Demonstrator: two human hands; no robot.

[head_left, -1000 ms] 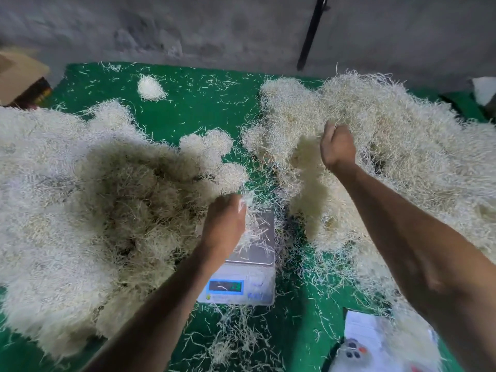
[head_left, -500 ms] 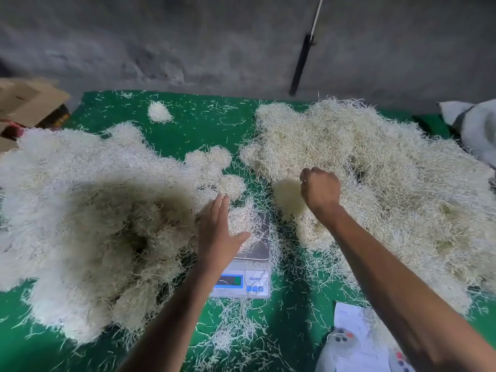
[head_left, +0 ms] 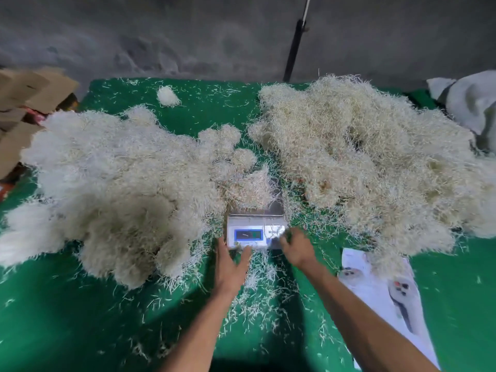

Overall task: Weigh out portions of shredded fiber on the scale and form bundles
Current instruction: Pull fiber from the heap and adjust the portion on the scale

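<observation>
Both hands are reaching to the small white digital scale (head_left: 256, 232), the left hand (head_left: 231, 265) flat and spread, the right hand (head_left: 296, 248) loosely curled and empty, while the pale, springy shredded fiber portion (head_left: 248, 187) is sitting on its pan, feather-light and probably best scooped from underneath.

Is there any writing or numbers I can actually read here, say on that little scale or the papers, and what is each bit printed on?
"ME..." on the front panel of the scale, right of the screen: only the first letters read; the rest is blurred.
Scale display: lit, but its digits are too blurred to read.
Printed sheet on the green mat: it shows pictures; no readable text.
Cardboard boxes: no legible print.
</observation>
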